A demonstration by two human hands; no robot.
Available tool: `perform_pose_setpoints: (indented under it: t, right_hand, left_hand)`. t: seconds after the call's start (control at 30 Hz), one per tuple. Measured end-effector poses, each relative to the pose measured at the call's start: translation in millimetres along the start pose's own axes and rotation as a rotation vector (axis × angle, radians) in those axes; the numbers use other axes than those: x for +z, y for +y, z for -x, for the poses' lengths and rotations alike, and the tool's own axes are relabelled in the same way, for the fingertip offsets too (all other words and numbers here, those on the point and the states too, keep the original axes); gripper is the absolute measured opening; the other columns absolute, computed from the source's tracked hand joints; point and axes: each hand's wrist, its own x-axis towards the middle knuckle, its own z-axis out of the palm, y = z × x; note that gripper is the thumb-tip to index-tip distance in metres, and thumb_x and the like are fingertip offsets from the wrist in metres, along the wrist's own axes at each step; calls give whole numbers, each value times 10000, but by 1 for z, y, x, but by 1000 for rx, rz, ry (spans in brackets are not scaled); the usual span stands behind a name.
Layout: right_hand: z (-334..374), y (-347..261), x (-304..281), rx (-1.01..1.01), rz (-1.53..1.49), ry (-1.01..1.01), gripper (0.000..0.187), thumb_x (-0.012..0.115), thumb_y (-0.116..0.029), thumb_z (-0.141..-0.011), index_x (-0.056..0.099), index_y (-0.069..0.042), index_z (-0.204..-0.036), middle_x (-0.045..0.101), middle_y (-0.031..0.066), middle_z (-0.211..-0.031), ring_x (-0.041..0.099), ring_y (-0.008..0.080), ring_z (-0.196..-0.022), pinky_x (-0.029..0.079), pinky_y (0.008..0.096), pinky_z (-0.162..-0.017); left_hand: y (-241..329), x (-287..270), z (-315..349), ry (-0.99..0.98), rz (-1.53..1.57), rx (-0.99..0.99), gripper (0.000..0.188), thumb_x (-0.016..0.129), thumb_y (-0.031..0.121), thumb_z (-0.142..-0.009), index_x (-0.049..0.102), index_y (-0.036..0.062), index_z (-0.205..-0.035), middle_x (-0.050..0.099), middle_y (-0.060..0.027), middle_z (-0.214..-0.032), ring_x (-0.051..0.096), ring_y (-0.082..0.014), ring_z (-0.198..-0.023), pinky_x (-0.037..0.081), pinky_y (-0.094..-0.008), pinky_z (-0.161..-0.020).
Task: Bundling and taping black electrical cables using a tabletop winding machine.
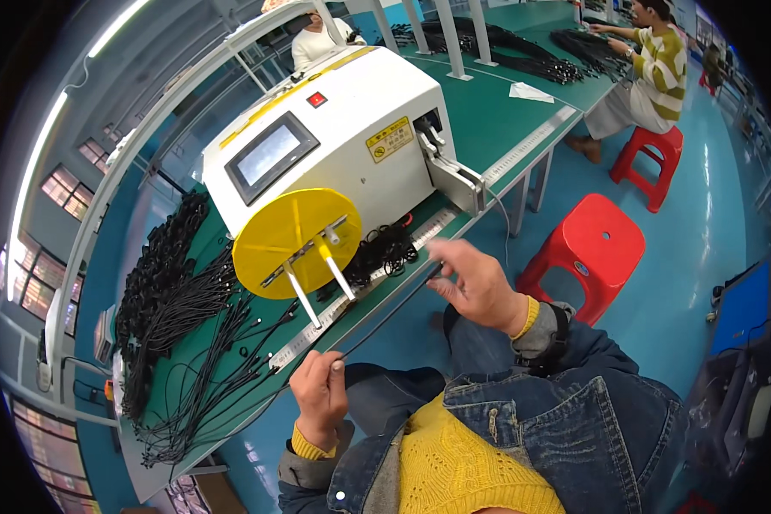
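Observation:
A thin black cable (389,317) stretches slantwise between my two hands in front of the green bench. My left hand (319,392) is closed around it, thumb on top, beside the bench's front edge. Farther right and higher, my right hand (478,287) pinches the cable near what looks like its end. Just beyond my hands stands a white boxy machine (351,116) with a yellow disc (274,224) on its front. Two pale posts (334,272) stick out of the disc toward me. Coiled black cables (384,254) lie by the machine's foot.
Long bundles of black cables (176,295) cover the bench's left part. A metal ruler strip (531,141) runs along the edge. Red stools (595,244) stand on the blue floor at right. A co-worker in a striped top (660,73) sits at the far right.

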Motion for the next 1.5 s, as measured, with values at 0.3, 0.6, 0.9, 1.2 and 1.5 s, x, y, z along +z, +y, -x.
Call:
perform_pose_setpoints:
  t: [0.3, 0.6, 0.9, 1.2, 1.5]
  right_hand:
    - [-8, 12, 15, -260, 200, -238, 259, 644, -39, -728, 563, -14, -972, 560, 133, -758, 566, 299, -665, 475, 340, -569]
    - [-52, 18, 82, -379, 271, -128, 213, 654, -40, -714, 583, -14, -913, 570, 116, -785, 575, 270, -697, 483, 330, -595]
    - [-51, 39, 119, -324, 225, 90, 230, 662, -36, -698, 591, -9, -915, 594, 121, -835, 580, 279, -720, 485, 343, -621]
    - [-57, 40, 136, -150, 143, 37, 139, 637, -54, -727, 597, -12, -854, 595, 123, -754, 575, 293, -678, 475, 347, -595]
    - [-40, 55, 124, -26, 45, 43, 60, 629, -92, -751, 623, -35, -769, 603, 112, -714, 581, 276, -616, 464, 332, -546]
  left_hand:
    - [12, 5, -38, 31, 52, -34, 94, 562, 6, -796, 606, -10, -878, 530, -118, -672, 507, -213, -553, 408, -280, -523]
    - [-40, 7, -73, 218, -69, -121, 127, 634, 21, -767, 622, -9, -889, 549, -66, -692, 486, -123, -547, 379, -221, -500]
    - [-62, 17, -80, 331, 320, -362, 78, 627, 40, -803, 618, -24, -846, 543, 12, -685, 453, -37, -588, 377, -180, -531]
    - [-72, 17, -85, 352, 354, -404, 81, 626, 47, -808, 624, -25, -846, 571, 20, -694, 461, -30, -604, 379, -169, -545]
    - [-83, 21, -72, 423, 382, -406, 99, 629, 52, -809, 640, -23, -873, 578, 15, -716, 475, -31, -631, 386, -166, -573]
